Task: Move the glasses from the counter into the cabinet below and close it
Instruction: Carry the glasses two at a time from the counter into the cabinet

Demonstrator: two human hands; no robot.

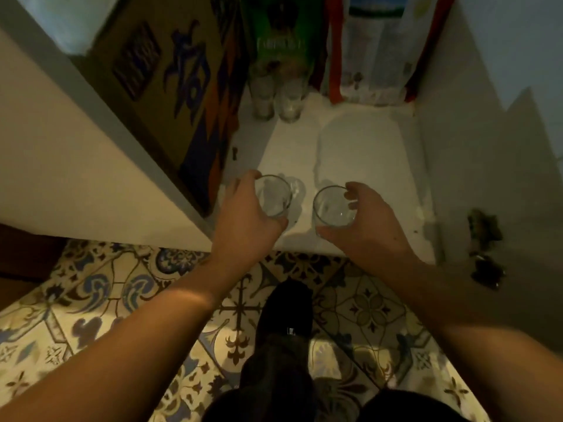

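Both hands are low at the front edge of the open cabinet (457, 166), each wrapped around a clear drinking glass held upright just over the white shelf floor (365, 147). The left hand (243, 220) grips the left glass (272, 194) from the side, fingers curled round its far wall and thumb near the base; the right hand (368, 220) clasps the right glass (332, 205) the same way, with a fingertip hooked at the rim. Whether either base already touches the shelf cannot be told from this angle. Two more glasses (275, 99) stand side by side at the back of the shelf, in front of a green package (283, 35), with a large printed box (182, 86) leaning along the left wall and a clear bag (377, 47) at the back right. These tumblers look thin-walled, rigid and light, but brittle: a knock against each other, the shelf lip or the box could chip them. The smooth surface is likely slippery, so a firm wrap around the lower body seems safer than pinching at the rim, which is the weakest part. The two held glasses sit close together, nearly touching, so they probably want setting down gently and apart, bases flat. The shelf lining looks creased, which may let a glass rock. The cabinet is open, and its door is not clearly in view.
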